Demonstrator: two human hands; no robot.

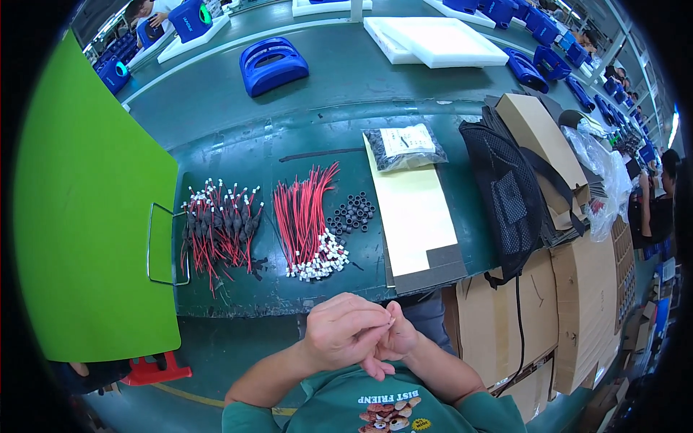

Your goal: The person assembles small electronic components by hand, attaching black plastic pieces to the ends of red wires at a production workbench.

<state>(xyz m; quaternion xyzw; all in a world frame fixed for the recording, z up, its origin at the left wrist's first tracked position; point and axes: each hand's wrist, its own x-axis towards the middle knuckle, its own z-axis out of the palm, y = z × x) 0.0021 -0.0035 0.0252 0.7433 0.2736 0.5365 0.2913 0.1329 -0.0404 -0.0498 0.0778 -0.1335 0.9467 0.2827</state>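
Just off the table's front edge, my left hand (345, 330) and my right hand (400, 338) meet in front of my body. Their fingers are closed and pinched together at the fingertips. Whatever lies between them is too small to make out. On the table beyond are red wires (307, 209) in a loose bundle, their white connectors (317, 260) toward me. Small black ring-shaped caps (352, 212) lie in a heap to their right. Further left sits a pile of red wire leads (220, 224) with dark sleeves and white connectors.
A green partition (101, 202) borders the left side, with a wire stand (150, 245) beside it. Pale paper (415, 216) carries a bag of dark parts (406, 146). A black mesh bag (505, 195) and cardboard boxes (505, 317) are at right. Behind stands a blue housing (271, 66).
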